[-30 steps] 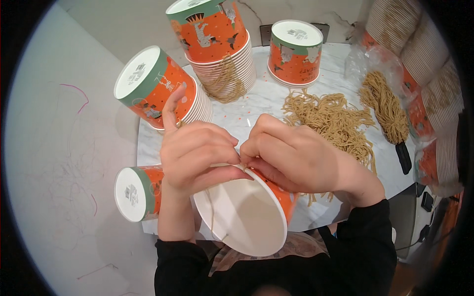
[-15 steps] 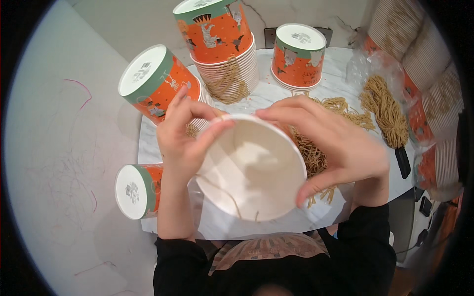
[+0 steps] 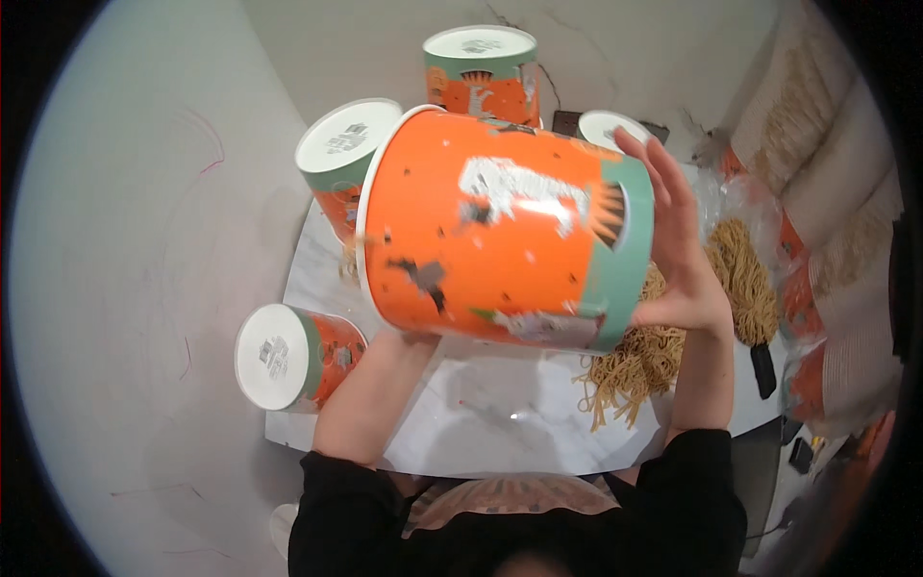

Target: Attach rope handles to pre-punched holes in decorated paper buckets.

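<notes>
A large orange paper bucket (image 3: 500, 231) with a green band is held on its side above the table. Its rim faces left and its base faces right. My right hand (image 3: 687, 250) grips the base end, fingers behind it and thumb at the lower edge. Most of my left hand (image 3: 411, 344) is hidden behind the bucket near the rim. Only its wrist area shows, so its fingers cannot be made out. A bit of tan string (image 3: 350, 258) shows beside the rim. The inside of the bucket is turned out of sight.
Upside-down buckets stand behind at the left (image 3: 351, 144), at the back (image 3: 481, 72) and partly hidden at back right (image 3: 606, 127). Another bucket (image 3: 274, 356) is at left. Tan string (image 3: 639, 361) lies near my right forearm, by a bundled skein (image 3: 745, 279). Bagged bucket stacks (image 3: 856, 279) line the right.
The bucket has turned from showing its white inside to showing its orange side, with the rim now to the left. My right hand has moved from the rim to the base.
</notes>
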Motion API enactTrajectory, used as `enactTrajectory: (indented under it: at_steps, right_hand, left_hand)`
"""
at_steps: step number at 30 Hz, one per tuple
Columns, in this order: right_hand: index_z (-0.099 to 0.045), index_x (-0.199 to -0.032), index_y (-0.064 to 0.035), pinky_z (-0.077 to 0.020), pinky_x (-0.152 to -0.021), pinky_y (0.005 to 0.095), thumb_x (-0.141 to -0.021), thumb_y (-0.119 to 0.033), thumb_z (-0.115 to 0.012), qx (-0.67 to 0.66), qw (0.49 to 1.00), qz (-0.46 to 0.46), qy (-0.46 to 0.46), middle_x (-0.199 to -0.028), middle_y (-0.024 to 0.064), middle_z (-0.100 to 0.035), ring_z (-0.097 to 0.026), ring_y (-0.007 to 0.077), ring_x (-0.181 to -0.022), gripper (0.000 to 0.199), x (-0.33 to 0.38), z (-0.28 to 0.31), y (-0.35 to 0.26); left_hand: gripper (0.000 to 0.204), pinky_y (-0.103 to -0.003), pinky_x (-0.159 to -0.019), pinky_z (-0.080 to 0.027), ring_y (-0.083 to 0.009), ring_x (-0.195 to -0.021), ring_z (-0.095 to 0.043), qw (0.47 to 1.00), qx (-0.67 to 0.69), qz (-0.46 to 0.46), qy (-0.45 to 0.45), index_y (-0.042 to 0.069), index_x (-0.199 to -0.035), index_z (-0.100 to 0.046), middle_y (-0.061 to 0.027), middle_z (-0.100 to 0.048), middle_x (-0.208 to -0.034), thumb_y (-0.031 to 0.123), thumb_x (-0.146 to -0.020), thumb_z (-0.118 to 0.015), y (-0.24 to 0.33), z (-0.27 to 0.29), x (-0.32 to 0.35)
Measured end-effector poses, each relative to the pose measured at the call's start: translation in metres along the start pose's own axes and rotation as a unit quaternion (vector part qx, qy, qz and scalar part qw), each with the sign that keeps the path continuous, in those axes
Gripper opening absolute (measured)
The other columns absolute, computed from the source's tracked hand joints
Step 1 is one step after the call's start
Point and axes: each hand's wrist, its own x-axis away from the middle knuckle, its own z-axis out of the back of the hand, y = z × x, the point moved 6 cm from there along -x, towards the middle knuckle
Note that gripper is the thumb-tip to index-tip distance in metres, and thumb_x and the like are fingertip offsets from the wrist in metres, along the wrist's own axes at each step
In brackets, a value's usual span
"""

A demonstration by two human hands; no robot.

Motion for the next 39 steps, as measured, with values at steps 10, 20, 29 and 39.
enactTrajectory:
  at_steps: [10, 20, 29, 39]
  right_hand:
    - [0.006, -0.164, -0.0091, -0.0339, -0.120, 0.0506, -0.060, -0.029, -0.100, 0.038, 0.998, 0.042, 0.019, -0.168, 0.0205, -0.018, -0.031, 0.0343, -0.152, 0.150, 0.013, -0.022, 0.024]
    - [-0.018, -0.161, 0.0028, -0.0380, -0.119, 0.0452, -0.044, -0.046, -0.104, -0.073, 0.968, -0.066, 0.233, -0.154, 0.0182, -0.044, -0.048, 0.0288, -0.141, 0.153, -0.001, 0.006, 0.016]
    - [-0.020, -0.157, -0.0052, -0.0374, -0.119, 0.0444, -0.054, -0.030, -0.103, -0.143, 0.950, -0.002, 0.276, -0.150, 0.0120, -0.043, -0.044, 0.0267, -0.141, 0.134, -0.040, 0.003, -0.015]
    - [-0.015, -0.152, -0.0050, -0.0401, -0.116, 0.0416, -0.058, -0.013, -0.099, -0.034, 0.963, 0.044, 0.265, -0.146, 0.0141, -0.040, -0.046, 0.0264, -0.138, 0.127, -0.066, -0.059, -0.022]
  left_hand:
    - [0.044, -0.043, -0.095, -0.060, -0.0231, -0.117, -0.066, 0.933, 0.286, 0.197, -0.096, 0.009, -0.141, -0.055, -0.0097, -0.062, -0.138, 0.036, -0.106, -0.055, -0.082, -0.025, 0.011]
    - [0.072, -0.058, -0.112, -0.041, -0.0379, -0.134, -0.052, 0.968, 0.226, 0.093, 0.058, 0.009, -0.147, -0.050, -0.0142, -0.050, -0.152, 0.064, -0.100, -0.047, 0.023, -0.048, 0.050]
    - [0.018, -0.038, -0.087, -0.056, -0.0161, -0.111, -0.062, 0.996, 0.028, -0.082, -0.004, 0.014, -0.116, -0.057, -0.0021, -0.063, -0.117, 0.026, -0.103, -0.061, 0.087, -0.053, 0.106]
    - [0.036, -0.041, -0.091, -0.058, -0.0163, -0.107, -0.064, 0.985, 0.097, -0.110, -0.089, 0.004, -0.134, -0.048, -0.0061, -0.061, -0.123, 0.017, -0.102, -0.060, 0.133, -0.070, 0.128]
